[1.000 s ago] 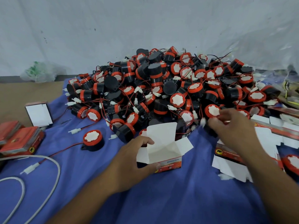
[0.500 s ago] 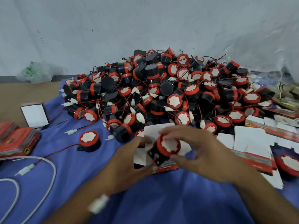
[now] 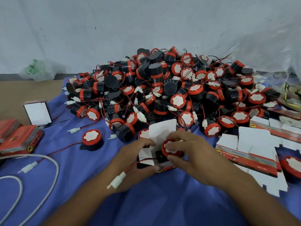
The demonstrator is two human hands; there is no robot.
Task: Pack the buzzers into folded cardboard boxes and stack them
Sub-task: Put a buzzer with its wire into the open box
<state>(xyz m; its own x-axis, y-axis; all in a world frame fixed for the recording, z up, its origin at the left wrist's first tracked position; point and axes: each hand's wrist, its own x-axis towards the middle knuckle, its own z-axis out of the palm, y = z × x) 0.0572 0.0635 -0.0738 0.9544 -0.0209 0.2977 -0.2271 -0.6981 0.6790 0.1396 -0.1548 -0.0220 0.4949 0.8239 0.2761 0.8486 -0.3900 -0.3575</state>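
Note:
A small open cardboard box (image 3: 161,132), white inside with a red printed side, stands on the blue cloth in front of me. My left hand (image 3: 135,160) grips its left side. My right hand (image 3: 192,154) grips a red-and-black buzzer (image 3: 169,149) by its rim, partly down in the box's mouth. The buzzer's red wire runs over my left hand to a white connector (image 3: 116,181) lying on my left wrist. A big pile of buzzers (image 3: 162,88) rises just behind the box.
Flat unfolded boxes (image 3: 254,149) lie at the right. Packed red boxes (image 3: 17,141) sit at the left, with an upright white-faced box (image 3: 37,112) behind them. A single buzzer (image 3: 92,139) and a white cable (image 3: 32,168) lie on the cloth at left.
My right hand took a buzzer from the pile, brought it to the box my left hand holds, and lowered it into the mouth. Its connector now trails over my left wrist.

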